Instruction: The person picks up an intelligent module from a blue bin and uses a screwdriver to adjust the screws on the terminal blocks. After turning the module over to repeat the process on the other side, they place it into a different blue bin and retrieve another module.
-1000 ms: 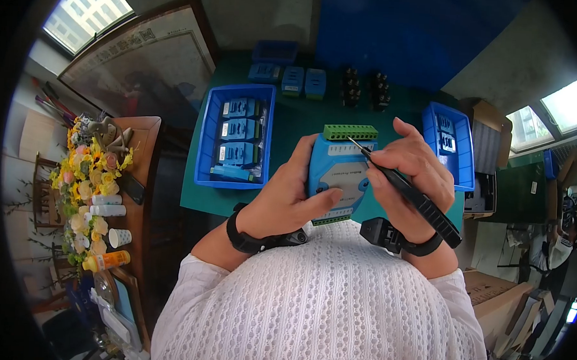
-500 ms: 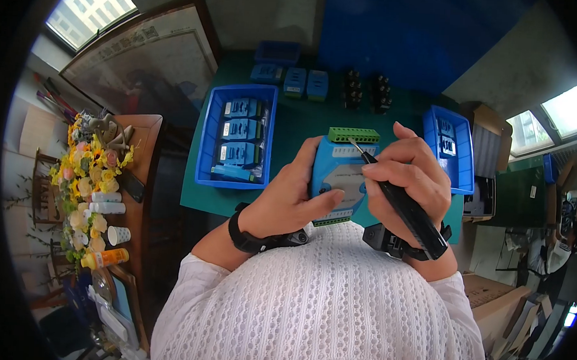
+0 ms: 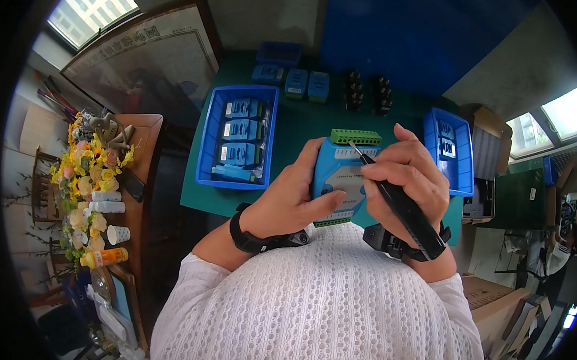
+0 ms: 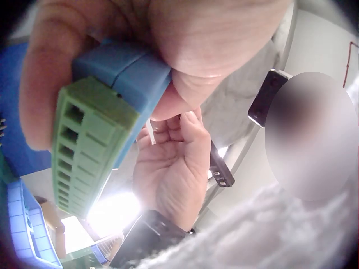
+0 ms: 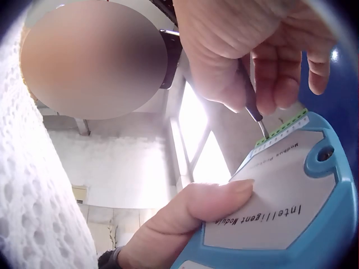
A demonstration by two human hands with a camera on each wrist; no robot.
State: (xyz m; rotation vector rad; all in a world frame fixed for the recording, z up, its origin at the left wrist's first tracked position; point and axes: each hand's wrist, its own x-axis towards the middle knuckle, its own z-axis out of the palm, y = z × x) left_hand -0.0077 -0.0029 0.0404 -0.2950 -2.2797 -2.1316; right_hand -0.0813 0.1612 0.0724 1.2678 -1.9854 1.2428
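My left hand (image 3: pixel 291 196) grips a blue electronic module (image 3: pixel 343 177) from its side, with the thumb across its pale labelled face. A green terminal block (image 3: pixel 355 137) runs along the far end of the module. In my right hand (image 3: pixel 414 176) is a black screwdriver (image 3: pixel 410 217), pinched like a pen. Its metal tip reaches the screw holes of the green block, as the right wrist view also shows at the screwdriver's shaft (image 5: pixel 263 129). The left wrist view shows the block's row of square openings, but there the tip is hidden.
A blue bin (image 3: pixel 206 138) of similar modules stands at the left of the green table, another blue bin (image 3: pixel 464 168) at the right. Several loose modules (image 3: pixel 296 82) and black parts (image 3: pixel 354 91) sit at the back. Flowers (image 3: pixel 89 178) crowd a wooden side table.
The screwdriver's handle has swung from the right down towards my body, my right hand turning with it. Its tip stays at the green block. My left hand keeps its grip on the module.
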